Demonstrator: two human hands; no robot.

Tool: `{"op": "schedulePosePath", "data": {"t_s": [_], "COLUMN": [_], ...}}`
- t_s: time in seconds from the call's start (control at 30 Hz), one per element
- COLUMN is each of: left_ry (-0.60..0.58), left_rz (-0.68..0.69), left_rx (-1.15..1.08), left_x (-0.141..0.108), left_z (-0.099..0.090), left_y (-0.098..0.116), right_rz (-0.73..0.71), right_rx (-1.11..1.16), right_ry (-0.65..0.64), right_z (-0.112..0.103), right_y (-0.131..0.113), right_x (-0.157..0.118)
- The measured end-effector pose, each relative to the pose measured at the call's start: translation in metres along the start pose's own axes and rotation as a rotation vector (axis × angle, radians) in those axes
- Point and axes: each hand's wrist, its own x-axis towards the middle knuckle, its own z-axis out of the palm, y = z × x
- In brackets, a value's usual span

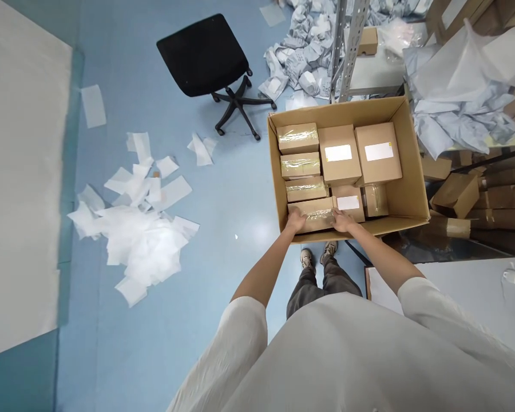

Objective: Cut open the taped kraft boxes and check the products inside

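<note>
A big open cardboard carton (416, 171) stands in front of me, packed with smaller taped boxes. My left hand (296, 220) grips the left end of a small cardboard box (313, 210) at the carton's near left corner. At that box's right end is my right hand (342, 221), fingers closed around it. Three more taped boxes, including a small taped box (298, 138), line the left side beyond it. Two larger boxes with white labels, a middle box (339, 163) and a right box (377, 157), sit beside them. Lower down are a labelled box (349, 207) and a taped box (375, 200).
A black office chair (206, 57) stands on the blue floor beyond the carton. Loose white paper sheets (141, 240) lie heaped at left. Grey mailing bags (304, 51) pile up behind a metal shelf post (352, 51). Shelves with boxes (455, 191) are at right, above a white tabletop (463, 286).
</note>
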Motion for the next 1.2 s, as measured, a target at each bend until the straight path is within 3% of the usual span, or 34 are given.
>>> {"op": "schedulePosePath", "data": {"t_s": [0.2, 0.53, 0.67, 0.8, 1.0, 1.2], "left_ry": [0.035, 0.047, 0.065, 0.106, 0.14, 0.123], "left_rz": [0.061, -0.007, 0.054, 0.115, 0.262, 0.502], "left_rx": [-0.008, 0.008, 0.019, 0.037, 0.013, 0.016], "left_x": [-0.012, -0.022, -0.029, -0.042, -0.069, -0.101], "left_z": [0.012, 0.013, 0.008, -0.005, -0.029, -0.043], "left_y": [0.009, 0.026, 0.031, 0.048, 0.087, 0.123], "right_rz": [-0.029, 0.212, 0.161, 0.069, -0.097, -0.163], "right_rx": [-0.013, 0.208, 0.33, 0.404, 0.515, 0.528], "right_ry": [0.061, 0.176, 0.256, 0.394, 0.627, 0.842], "right_z": [-0.004, -0.035, -0.045, -0.071, -0.11, -0.121], "right_y": [0.005, 0.008, 0.008, -0.006, -0.037, -0.062], "right_x": [-0.001, -0.004, -0.011, -0.02, -0.062, -0.14]}}
